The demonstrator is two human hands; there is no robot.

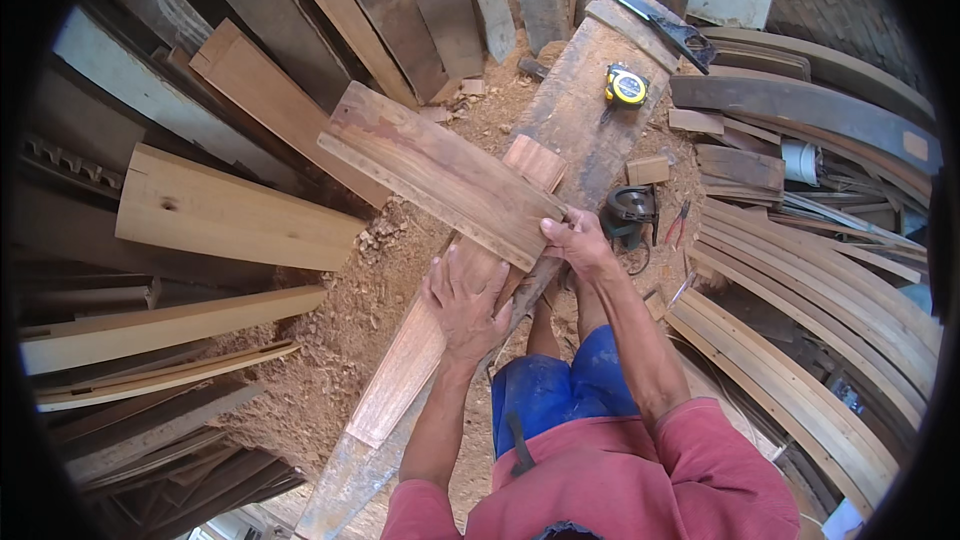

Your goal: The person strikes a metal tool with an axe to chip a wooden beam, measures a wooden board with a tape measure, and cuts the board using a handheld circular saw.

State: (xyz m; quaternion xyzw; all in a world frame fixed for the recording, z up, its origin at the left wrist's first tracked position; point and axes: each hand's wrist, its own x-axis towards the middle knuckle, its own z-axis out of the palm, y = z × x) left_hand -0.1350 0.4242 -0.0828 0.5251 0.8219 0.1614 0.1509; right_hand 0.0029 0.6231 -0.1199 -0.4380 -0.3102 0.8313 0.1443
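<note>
A short, wide wooden board (pixel 440 175) lies crosswise over a longer, narrow plank (pixel 410 365), which runs along a worn wooden bench (pixel 590 80). My right hand (pixel 580 243) grips the near right end of the crosswise board, thumb on top and fingers curled at its edge. Flat on the narrow plank, my left hand (pixel 467 302) rests with its fingers spread, close to the board's lower edge. One end of the plank (pixel 535 160) shows beyond the board; its middle is covered.
At the bench's far end lie a handsaw (pixel 635 8) and a yellow tape measure (pixel 626 87). Right of the bench are a dark power tool (pixel 632 208), red-handled pliers (pixel 680 222) and a wood block (pixel 648 170). Sawdust (pixel 350 340) covers the floor; planks (pixel 240 208) stand around.
</note>
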